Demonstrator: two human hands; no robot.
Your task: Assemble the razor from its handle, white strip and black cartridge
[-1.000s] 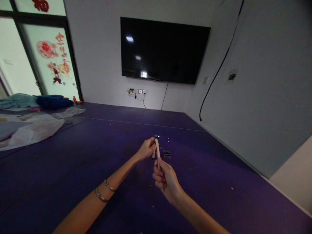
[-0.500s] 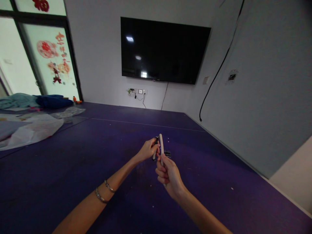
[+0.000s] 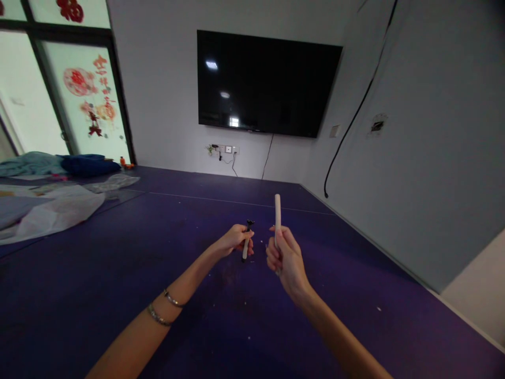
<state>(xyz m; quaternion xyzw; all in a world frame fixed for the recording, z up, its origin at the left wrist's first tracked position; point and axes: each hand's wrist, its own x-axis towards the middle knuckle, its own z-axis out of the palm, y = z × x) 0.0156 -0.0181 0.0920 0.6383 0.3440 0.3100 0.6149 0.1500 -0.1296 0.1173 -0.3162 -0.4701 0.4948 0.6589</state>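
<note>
My left hand (image 3: 236, 239) is closed around a slim black-and-white razor-like tool (image 3: 245, 249), with a dark T-shaped head at its upper end. The tool stands nearly upright, slightly tilted. To the right of it, my right hand (image 3: 289, 257) grips a plain off-white stick (image 3: 278, 210), rounded at the tip and pointing up. Its lower part is hidden in my fingers. The two hands are apart, above the dark purple surface (image 3: 189, 326), and the things they hold do not touch.
Small white flecks lie scattered on the purple surface. At the left are clear plastic sheeting (image 3: 74, 210) and a dark blue cloth bundle (image 3: 89, 164). A television (image 3: 268, 84) hangs on the far wall, and a black cable (image 3: 351, 123) dangles at the right.
My hands have moved apart: the right one up and to the right with the stick, the left one slightly left with the tool. The small dark item behind my right hand no longer shows.
</note>
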